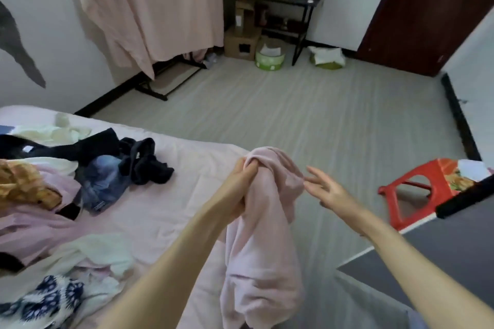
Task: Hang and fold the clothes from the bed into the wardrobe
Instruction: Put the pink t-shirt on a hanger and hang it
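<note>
Left hand (242,184) clenched on bunched top of pale pink garment (263,243), hanging above bed (171,195) edge; right hand (330,189) open, fingers spread, just beside it. Heaped clothes (107,168) on bed unsorted: task judged early. Wardrobe not identifiable.

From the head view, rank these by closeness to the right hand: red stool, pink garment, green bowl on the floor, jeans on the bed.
Measured from the right hand:
1. Pink garment, just left, at its fingertips.
2. Red stool, to the right.
3. Jeans, far left on the bed.
4. Green bowl, across the floor by the table.
</note>
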The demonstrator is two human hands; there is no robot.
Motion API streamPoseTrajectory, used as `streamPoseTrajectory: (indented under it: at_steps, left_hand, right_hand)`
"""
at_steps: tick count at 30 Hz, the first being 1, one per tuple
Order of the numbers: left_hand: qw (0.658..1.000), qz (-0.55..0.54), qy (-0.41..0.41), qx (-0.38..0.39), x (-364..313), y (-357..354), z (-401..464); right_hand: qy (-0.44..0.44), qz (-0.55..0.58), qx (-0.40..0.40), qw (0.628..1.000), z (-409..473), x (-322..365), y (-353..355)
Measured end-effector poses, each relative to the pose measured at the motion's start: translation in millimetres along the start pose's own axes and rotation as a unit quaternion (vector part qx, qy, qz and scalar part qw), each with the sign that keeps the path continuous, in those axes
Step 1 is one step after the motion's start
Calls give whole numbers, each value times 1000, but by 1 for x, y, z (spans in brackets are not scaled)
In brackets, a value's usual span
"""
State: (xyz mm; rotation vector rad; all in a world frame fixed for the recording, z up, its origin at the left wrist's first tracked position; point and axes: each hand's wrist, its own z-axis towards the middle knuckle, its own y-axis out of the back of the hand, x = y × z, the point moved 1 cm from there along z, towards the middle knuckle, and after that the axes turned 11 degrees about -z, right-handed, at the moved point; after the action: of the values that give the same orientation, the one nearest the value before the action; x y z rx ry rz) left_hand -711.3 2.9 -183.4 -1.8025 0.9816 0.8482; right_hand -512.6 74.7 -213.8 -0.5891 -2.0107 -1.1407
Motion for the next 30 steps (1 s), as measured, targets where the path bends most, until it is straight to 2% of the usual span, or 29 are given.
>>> streamPoseTrajectory:
  at_steps: [3, 5, 7, 9, 11, 12, 14, 16, 17, 19, 21, 22, 23, 26, 28, 30]
  left_hand:
    - [993, -110, 14, 40, 4, -59, -3]
    - [985, -161, 19, 61, 11, -96, -5]
    - [979, -188, 13, 81, 19, -130, -6]
    - [976, -205, 10, 78, 28, -156, -5]
    - [973, -215, 25, 75, 38, -174, -1]
    - [975, -203, 27, 83, 43, -178, 2]
    - [988, -124, 20, 87, 54, -177, 11]
    - [998, 21, 47, 31, 69, -171, 17]
    - [992, 101, 75, 3, 78, -163, 18]
    - [958, 247, 144, 20, 97, -156, 21]
    - [890, 417, 170, 76, 112, -163, 23]
    - [858, 482, 148, 99, 117, -170, 25]
    - [844, 511, 114, 120, 121, -180, 29]
    - [867, 451, -38, 208, 120, -217, 40]
    - [846, 406, -163, 306, 109, -248, 33]
    - [804, 376, -214, 408, 98, -282, 19]
  right_hand:
    - [-161, 10, 55, 985, -53, -63, 10]
    - [-244, 96, 91, 961, -78, -101, 18]
    - [-270, 247, 96, 926, -95, -120, 32]
    - [-274, 354, 62, 892, -106, -128, 52]
    - [-264, 369, 12, 891, -116, -136, 74]
    - [-252, 339, -29, 906, -120, -139, 85]
    - [-214, 239, -152, 935, -126, -148, 109]
    - [-151, 118, -271, 943, -138, -155, 143]
    - [-107, 54, -309, 943, -143, -152, 157]
    - [-28, -40, -333, 942, -154, -141, 181]
    - [30, -74, -317, 945, -165, -130, 196]
    - [51, -77, -299, 950, -171, -126, 201]
    - [66, -76, -274, 956, -177, -121, 205]
    - [67, -104, -217, 968, -198, -106, 216]
    - [66, -155, -181, 969, -210, -92, 224]
    - [69, -176, -161, 969, -219, -78, 231]
